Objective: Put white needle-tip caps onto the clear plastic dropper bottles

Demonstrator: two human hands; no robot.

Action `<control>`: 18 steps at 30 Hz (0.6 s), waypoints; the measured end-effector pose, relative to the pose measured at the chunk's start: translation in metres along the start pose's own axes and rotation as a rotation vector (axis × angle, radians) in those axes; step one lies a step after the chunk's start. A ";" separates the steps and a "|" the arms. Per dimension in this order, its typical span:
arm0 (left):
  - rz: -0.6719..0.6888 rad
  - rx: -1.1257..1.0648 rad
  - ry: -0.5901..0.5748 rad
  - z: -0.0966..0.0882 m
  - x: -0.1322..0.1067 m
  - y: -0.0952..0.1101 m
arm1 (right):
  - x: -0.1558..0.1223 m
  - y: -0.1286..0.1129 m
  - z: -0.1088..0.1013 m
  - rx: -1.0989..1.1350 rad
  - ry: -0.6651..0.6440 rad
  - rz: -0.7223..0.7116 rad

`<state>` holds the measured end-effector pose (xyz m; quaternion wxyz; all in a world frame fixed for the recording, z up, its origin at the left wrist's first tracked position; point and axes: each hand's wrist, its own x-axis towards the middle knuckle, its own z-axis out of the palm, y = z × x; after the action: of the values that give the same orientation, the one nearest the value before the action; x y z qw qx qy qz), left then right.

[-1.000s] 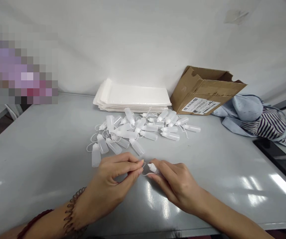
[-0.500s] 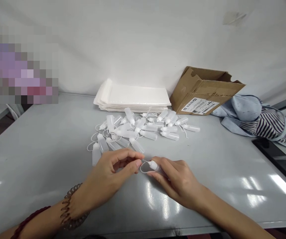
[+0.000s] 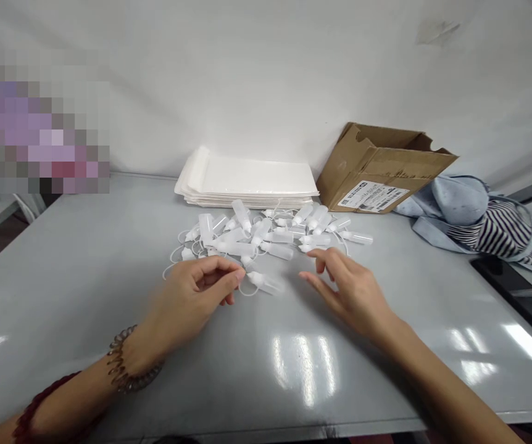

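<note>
My left hand [image 3: 203,287] is closed in a pinch at the tip end of a small translucent dropper bottle [image 3: 266,283]. The bottle's body points right, slightly blurred, and a thin white cord loop hangs beneath its tip. What exactly lies between the fingertips is too small to make out. To the right, my right hand [image 3: 347,283] has its thumb and fingers apart and holds nothing. Its fingertips are near the front right of a pile of similar dropper bottles [image 3: 278,236], several of which have white tips and cord loops. My left hand hides part of the pile.
Behind the pile lies a stack of white padded envelopes [image 3: 252,177]. An open cardboard box [image 3: 386,169] stands to its right, against the wall. Blue and striped cloth [image 3: 488,216] and a black phone [image 3: 520,299] lie at the right of the grey table [image 3: 229,388].
My right hand has let go of the dropper bottle, moved right and opened. My left hand has shifted slightly left and up, with the bottle now nearer the pile.
</note>
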<state>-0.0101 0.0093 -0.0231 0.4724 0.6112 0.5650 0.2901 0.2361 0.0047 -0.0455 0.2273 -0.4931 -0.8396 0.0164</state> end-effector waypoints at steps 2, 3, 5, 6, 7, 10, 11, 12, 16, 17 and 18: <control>-0.031 -0.043 0.048 -0.003 0.002 -0.001 | 0.002 0.009 0.000 -0.113 0.058 0.021; -0.040 -0.084 0.072 -0.003 0.003 -0.001 | 0.003 0.011 0.000 -0.151 0.071 0.029; -0.043 -0.211 0.124 -0.004 0.004 -0.001 | 0.003 0.015 0.000 -0.206 0.066 0.051; -0.045 -0.284 0.155 -0.004 0.005 -0.002 | 0.003 0.015 0.001 -0.230 0.052 0.063; -0.050 -0.353 0.181 -0.004 0.005 -0.002 | 0.003 0.016 0.002 -0.253 0.036 0.072; -0.094 -0.497 0.206 -0.005 0.007 -0.003 | 0.002 0.018 0.005 -0.302 -0.006 0.080; -0.112 -0.520 0.200 -0.005 0.007 -0.003 | 0.001 0.019 0.006 -0.307 -0.011 0.075; -0.126 -0.537 0.195 -0.006 0.008 -0.003 | 0.001 0.021 0.008 -0.307 -0.013 0.069; -0.137 -0.594 0.218 -0.007 0.009 -0.003 | 0.002 0.026 0.010 -0.276 -0.037 0.045; -0.135 -0.614 0.234 -0.007 0.010 -0.004 | 0.002 0.027 0.010 -0.273 -0.044 0.044; -0.137 -0.634 0.252 -0.006 0.010 -0.004 | 0.003 0.027 0.010 -0.263 -0.051 0.047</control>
<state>-0.0153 0.0207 -0.0261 0.5835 0.3542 0.5404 0.4920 0.2532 0.0227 -0.0604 0.1388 -0.5378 -0.8281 -0.0761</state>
